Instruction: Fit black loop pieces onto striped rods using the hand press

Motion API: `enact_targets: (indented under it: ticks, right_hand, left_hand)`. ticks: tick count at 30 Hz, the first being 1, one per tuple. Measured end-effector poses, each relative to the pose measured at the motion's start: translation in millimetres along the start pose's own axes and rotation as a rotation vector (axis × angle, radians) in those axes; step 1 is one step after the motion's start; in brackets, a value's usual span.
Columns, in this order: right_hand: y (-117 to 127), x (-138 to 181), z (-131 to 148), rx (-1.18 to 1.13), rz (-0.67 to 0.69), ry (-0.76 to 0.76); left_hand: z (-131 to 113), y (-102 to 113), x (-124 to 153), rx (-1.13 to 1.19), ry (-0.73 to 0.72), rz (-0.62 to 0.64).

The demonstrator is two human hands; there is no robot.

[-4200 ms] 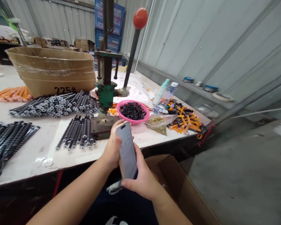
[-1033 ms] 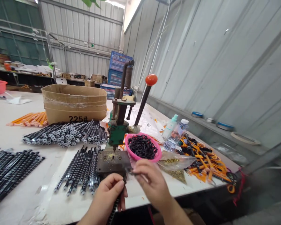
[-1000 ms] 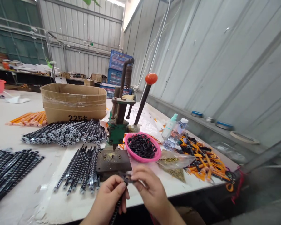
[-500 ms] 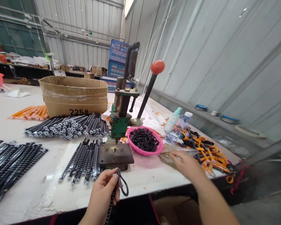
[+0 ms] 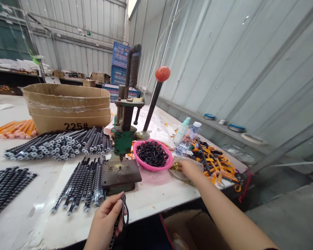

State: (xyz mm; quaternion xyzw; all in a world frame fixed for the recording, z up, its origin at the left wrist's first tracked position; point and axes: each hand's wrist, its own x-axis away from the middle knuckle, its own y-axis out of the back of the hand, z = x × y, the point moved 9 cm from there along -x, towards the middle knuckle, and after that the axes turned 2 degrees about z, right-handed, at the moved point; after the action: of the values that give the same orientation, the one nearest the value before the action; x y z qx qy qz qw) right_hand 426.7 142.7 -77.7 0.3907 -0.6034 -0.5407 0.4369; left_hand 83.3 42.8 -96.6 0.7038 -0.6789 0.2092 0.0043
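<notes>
Pinched in my left hand (image 5: 104,218) at the table's front edge is a black rod with a pale spiral stripe (image 5: 115,230), a black cord loop (image 5: 125,212) sticking up at its end. My right hand (image 5: 190,169) reaches into a clear plastic bag (image 5: 184,177) of small gold-coloured metal pieces (image 5: 175,166); its fingertips are hidden there. Between and beyond the hands stands a green hand press (image 5: 124,139) with a red-knobbed lever (image 5: 162,74). Gold bits lie scattered on its base plate (image 5: 130,175). A pink basket (image 5: 169,162) of black cord loops (image 5: 151,153) sits beside the bag.
Several striped rods (image 5: 78,187) lie left of the press, with a larger pile (image 5: 54,144) behind them. A cardboard box (image 5: 67,113) stands at the back. To the right are a spray bottle (image 5: 182,132), a water bottle (image 5: 190,139) and orange-black straps (image 5: 219,163).
My right hand has moved from above the bag down into it. The left hand keeps holding the looped rod. The whole view has shifted, so the scene sits further left.
</notes>
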Motion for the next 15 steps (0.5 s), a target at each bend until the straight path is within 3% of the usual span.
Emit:
enact_targets:
  ticks: [4,7,10,12,15]
  right_hand:
    - [23.1,35.5,22.0,-0.145,-0.03,0.07]
    - [30.9,89.5,77.9,-0.389,-0.049,0.258]
    - [38.6,145.3,137.1,-0.873,-0.121,0.501]
    - [39.6,166.6,157.0,-1.045,-0.205,0.543]
    - [36.4,175.4,167.6,-1.129,-0.29,0.529]
  left_hand:
    - [4.5,-1.6,-5.8,-0.051,-0.022,0.013]
    - [10.0,-8.2,-10.4,-0.071,-0.036,0.046]
    - [15.2,-15.2,-13.0,-0.101,-0.054,0.093]
    - [14.6,-16.2,-12.6,-0.136,-0.097,0.104]
    - [9.3,-14.9,-9.3,-0.251,-0.168,0.102]
